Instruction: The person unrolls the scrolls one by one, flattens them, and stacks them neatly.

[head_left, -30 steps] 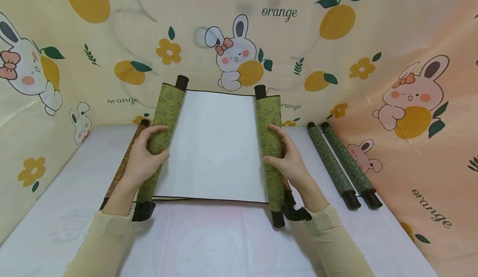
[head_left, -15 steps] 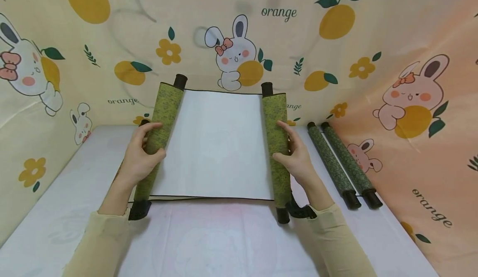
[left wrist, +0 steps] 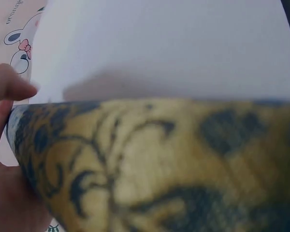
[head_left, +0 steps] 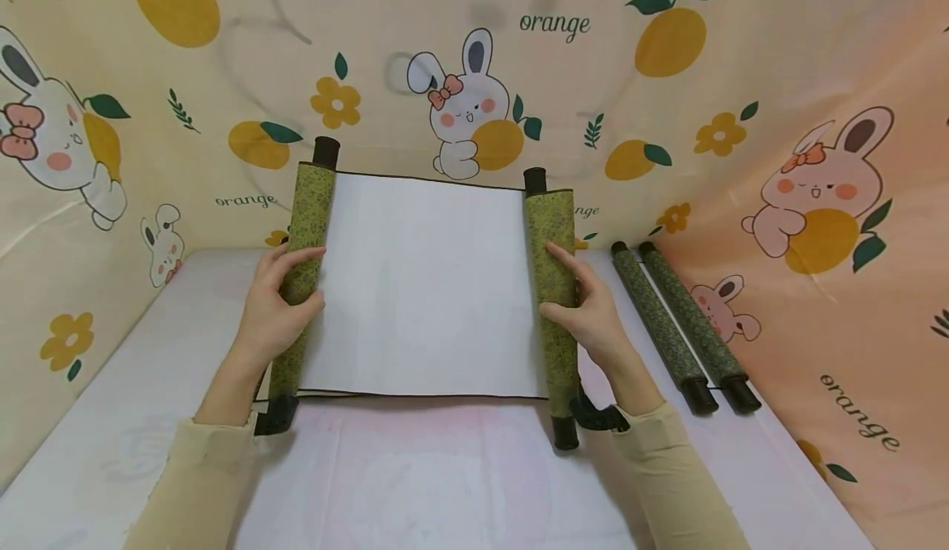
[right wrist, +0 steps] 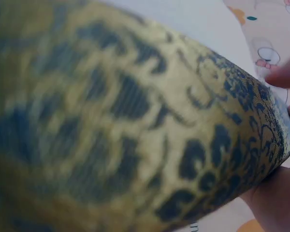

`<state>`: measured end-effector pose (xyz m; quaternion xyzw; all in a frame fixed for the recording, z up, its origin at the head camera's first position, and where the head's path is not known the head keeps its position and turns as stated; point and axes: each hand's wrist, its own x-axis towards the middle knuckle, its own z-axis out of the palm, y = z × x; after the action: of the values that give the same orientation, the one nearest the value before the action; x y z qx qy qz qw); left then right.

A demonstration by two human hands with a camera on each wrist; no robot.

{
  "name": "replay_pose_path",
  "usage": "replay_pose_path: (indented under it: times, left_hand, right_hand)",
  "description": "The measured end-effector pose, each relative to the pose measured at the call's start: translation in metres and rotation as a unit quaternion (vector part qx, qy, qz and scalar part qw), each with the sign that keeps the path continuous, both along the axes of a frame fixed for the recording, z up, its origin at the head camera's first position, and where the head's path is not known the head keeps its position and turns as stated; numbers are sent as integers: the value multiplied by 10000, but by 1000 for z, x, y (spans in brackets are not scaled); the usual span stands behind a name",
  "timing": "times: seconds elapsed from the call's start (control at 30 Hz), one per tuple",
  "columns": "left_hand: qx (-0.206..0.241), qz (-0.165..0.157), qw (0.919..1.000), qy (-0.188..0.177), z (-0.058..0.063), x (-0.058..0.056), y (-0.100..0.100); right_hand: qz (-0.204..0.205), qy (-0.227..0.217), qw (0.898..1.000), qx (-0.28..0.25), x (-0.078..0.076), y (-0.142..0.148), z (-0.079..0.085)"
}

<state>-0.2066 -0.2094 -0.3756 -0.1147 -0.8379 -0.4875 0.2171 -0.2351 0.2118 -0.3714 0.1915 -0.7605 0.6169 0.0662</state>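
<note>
A hanging scroll stands partly unrolled in front of me in the head view, its white paper (head_left: 433,286) stretched between two rolls of yellow-green patterned cloth. My left hand (head_left: 276,307) grips the left roll (head_left: 311,204), thumb on the inner side and fingers around the back and top. On the other side, my right hand (head_left: 593,311) holds the right roll (head_left: 552,221) the same way. Dark knobs stick out at the rolls' ends. Both wrist views are filled by blue-and-gold cloth, with part of the left hand (left wrist: 14,193) and right hand (right wrist: 275,198) at the edges.
Two dark green rolled scrolls (head_left: 693,328) lie side by side on the white table (head_left: 415,484) at the right. A cream curtain (head_left: 371,6) printed with rabbits and oranges hangs behind. Another dark-edged sheet shows beneath the paper's lower left edge.
The two rolls have moved apart, the left one to the left and more upright, the right one to the right. More white paper shows. A brown-red patterned scroll behind them is now covered.
</note>
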Motion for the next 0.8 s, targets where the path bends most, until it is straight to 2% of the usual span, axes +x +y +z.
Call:
replay_pose_path:
  times: [0.2, 0.37, 0.43, 0.5, 0.7, 0.8]
  left_hand:
    - [-2, -23, 9997, 259, 0, -2, -1]
    - [210, -84, 9991, 372, 19, 13, 9]
    - [297, -61, 9992, 244, 27, 20, 12]
    - [341, -71, 9992, 220, 29, 22, 12]
    - [264, 23, 9992, 304, 29, 21, 10]
    - [228, 188, 9993, 233, 21, 15, 3]
  right_hand:
    - [-93, -227, 9985, 495, 10, -7, 10]
    - [-235, -185, 9988, 386, 14, -9, 17]
    - [-228, -163, 9993, 238, 14, -8, 17]
    - [-176, -155, 9997, 93, 14, -6, 18]
    - [6, -157, 9997, 192, 12, 1, 19]
    - [10, -111, 9993, 348, 8, 6, 15]
